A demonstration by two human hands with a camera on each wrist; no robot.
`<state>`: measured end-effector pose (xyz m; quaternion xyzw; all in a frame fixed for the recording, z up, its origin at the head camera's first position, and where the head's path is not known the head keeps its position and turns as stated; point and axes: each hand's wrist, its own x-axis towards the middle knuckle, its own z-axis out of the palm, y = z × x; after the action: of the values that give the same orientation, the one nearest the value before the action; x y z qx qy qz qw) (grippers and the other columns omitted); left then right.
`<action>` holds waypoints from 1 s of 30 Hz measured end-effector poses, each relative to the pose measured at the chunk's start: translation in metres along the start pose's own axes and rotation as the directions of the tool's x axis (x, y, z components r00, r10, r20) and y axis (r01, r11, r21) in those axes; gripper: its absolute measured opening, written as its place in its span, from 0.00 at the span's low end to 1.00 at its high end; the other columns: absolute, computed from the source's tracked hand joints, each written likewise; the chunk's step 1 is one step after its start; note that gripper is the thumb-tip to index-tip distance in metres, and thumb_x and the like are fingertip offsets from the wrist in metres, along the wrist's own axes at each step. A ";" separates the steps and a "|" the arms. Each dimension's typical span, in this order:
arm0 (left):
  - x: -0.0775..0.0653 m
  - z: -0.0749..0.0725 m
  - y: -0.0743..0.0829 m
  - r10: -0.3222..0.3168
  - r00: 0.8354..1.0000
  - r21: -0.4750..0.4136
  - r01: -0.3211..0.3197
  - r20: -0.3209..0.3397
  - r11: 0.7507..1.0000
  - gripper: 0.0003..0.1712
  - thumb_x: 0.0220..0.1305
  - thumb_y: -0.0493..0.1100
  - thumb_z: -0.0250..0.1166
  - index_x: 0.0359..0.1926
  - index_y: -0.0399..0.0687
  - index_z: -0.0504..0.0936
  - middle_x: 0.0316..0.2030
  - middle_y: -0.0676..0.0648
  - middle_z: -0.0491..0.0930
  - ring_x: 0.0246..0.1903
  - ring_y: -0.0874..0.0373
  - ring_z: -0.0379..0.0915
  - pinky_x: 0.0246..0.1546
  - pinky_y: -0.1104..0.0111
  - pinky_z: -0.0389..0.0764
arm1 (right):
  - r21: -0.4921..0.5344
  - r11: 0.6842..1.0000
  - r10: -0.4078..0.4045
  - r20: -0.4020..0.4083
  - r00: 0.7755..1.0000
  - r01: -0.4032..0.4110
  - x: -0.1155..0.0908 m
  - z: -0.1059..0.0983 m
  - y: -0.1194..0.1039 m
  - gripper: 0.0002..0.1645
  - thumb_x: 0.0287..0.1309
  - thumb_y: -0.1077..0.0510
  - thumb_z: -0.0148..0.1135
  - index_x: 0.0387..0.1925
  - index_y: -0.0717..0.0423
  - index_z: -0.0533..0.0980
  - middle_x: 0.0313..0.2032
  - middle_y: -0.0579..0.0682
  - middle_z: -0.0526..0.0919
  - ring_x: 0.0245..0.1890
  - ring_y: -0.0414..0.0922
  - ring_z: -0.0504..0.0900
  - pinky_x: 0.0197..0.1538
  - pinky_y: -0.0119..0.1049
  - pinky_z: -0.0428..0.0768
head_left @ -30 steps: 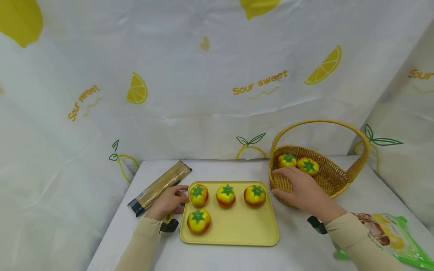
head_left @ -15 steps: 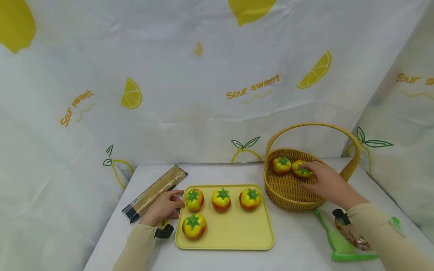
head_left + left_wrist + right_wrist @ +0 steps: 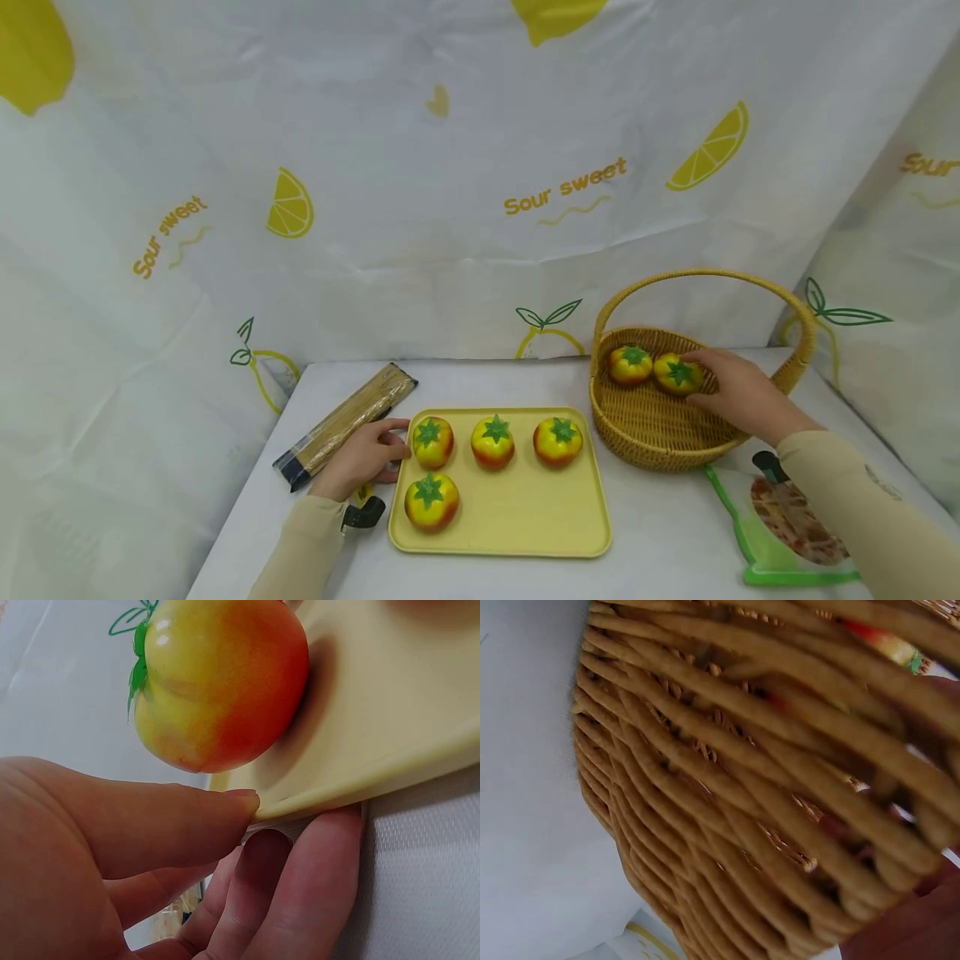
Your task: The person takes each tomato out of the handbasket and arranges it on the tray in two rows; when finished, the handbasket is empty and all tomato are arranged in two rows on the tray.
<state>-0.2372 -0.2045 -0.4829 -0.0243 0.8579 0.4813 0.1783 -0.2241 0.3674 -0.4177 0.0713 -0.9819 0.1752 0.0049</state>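
My left hand (image 3: pixel 369 457) pinches the left rim of a pale yellow tray (image 3: pixel 517 521). In the left wrist view my thumb (image 3: pixel 180 825) lies on the rim and my fingers (image 3: pixel 319 877) are beneath it. Several red-and-yellow toy tomatoes with green star tops, including one at the front left (image 3: pixel 431 503), sit on the tray. My right hand (image 3: pixel 750 398) reaches into the wicker basket (image 3: pixel 652 429) and grips a toy tomato (image 3: pixel 672 373) by its right side. Another toy tomato (image 3: pixel 629 365) lies to the left. In the right wrist view, the basket weave (image 3: pixel 727 765) mostly hides the hand.
The basket's tall handle (image 3: pixel 701 273) arches behind the right hand. A long clear packet of thin sticks (image 3: pixel 348 425) lies beyond the left hand. A green-edged food bag (image 3: pixel 787 533) lies under the right forearm. A white printed cloth (image 3: pixel 420 275) backs the table.
My right hand has moved right, from over the basket's front left part to the right tomato, where its fingers have closed in on it. The left hand stays at the tray's rim.
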 end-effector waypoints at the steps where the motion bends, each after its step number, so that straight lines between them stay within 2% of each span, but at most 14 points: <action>1: 0.000 0.000 0.000 -0.004 1.000 -0.002 0.004 -0.001 1.000 0.30 0.71 0.41 0.72 0.72 0.49 0.80 0.47 0.42 0.80 0.37 0.54 0.81 0.37 0.64 0.91 | -0.002 1.000 0.001 0.003 1.000 -0.001 0.001 0.000 0.001 0.39 0.66 0.58 0.75 0.73 0.67 0.71 0.70 0.77 0.72 0.68 0.78 0.71 0.67 0.76 0.73; 15: -0.002 0.000 0.003 -0.005 1.000 0.012 0.005 -0.012 1.000 0.30 0.71 0.40 0.72 0.73 0.49 0.79 0.47 0.42 0.80 0.36 0.53 0.80 0.37 0.62 0.92 | -0.005 1.000 0.001 0.024 1.000 -0.001 0.012 0.001 0.012 0.41 0.66 0.58 0.75 0.75 0.65 0.69 0.72 0.78 0.68 0.68 0.78 0.70 0.67 0.77 0.72; 30: -0.001 0.000 0.002 -0.009 1.000 0.022 0.009 -0.019 1.000 0.30 0.71 0.40 0.72 0.73 0.49 0.79 0.47 0.43 0.80 0.35 0.53 0.80 0.36 0.61 0.91 | 0.037 0.999 0.004 0.049 0.999 -0.006 0.025 0.013 0.019 0.44 0.64 0.57 0.76 0.76 0.66 0.67 0.73 0.77 0.68 0.68 0.78 0.71 0.67 0.76 0.73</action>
<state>-0.2371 -0.2030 -0.4809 -0.0308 0.8647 0.4708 0.1726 -0.2511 0.3772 -0.4356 0.0731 -0.9785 0.1915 -0.0211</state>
